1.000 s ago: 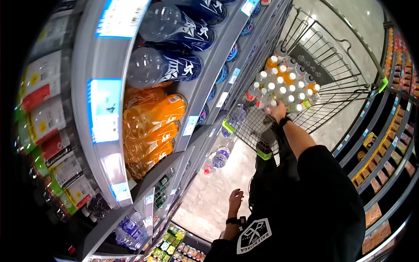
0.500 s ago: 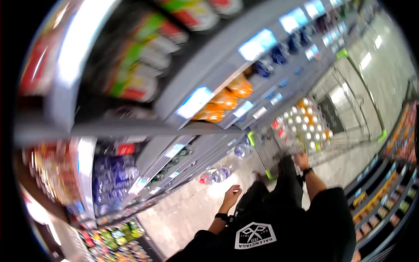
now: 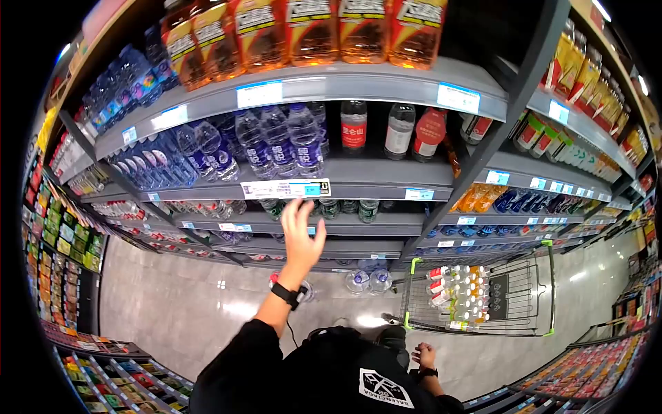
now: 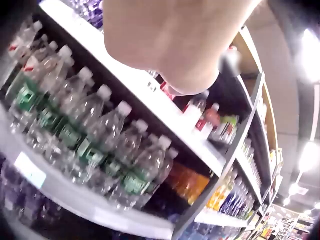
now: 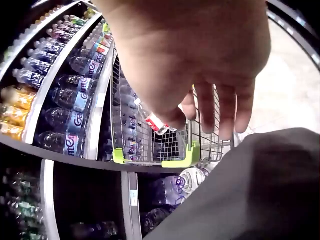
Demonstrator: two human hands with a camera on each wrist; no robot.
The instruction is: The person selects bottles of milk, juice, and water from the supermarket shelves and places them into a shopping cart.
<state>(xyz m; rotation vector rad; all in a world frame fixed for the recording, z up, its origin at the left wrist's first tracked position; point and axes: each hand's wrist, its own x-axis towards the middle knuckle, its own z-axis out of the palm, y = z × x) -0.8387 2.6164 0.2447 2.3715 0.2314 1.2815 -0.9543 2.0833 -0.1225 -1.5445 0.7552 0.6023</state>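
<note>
My left hand (image 3: 301,238) is raised before the drinks shelf with its fingers spread and nothing in it. Its fingertips overlap the shelf edge just under a white price strip (image 3: 285,189) in the head view. Clear water bottles with purple labels (image 3: 276,141) stand on the shelf above it. Green-labelled water bottles (image 4: 92,145) line the shelf below, seen in the left wrist view beneath the hand. My right hand (image 3: 425,355) hangs empty at my side, its fingers loose, near the wire shopping cart (image 3: 524,331). Several bottles with white caps (image 3: 462,293) are grouped in the cart.
Large water bottles (image 3: 369,279) stand on the floor between the shelf and the cart. Amber drink bottles (image 3: 310,31) fill the upper shelf. A dark upright post (image 3: 507,103) divides the shelving. More stocked shelves (image 3: 586,366) run behind me.
My view has turned from the cart to face the shelf. The left hand has risen from my side toward the shelf; the right hand has left the bottles in the cart and dropped down.
</note>
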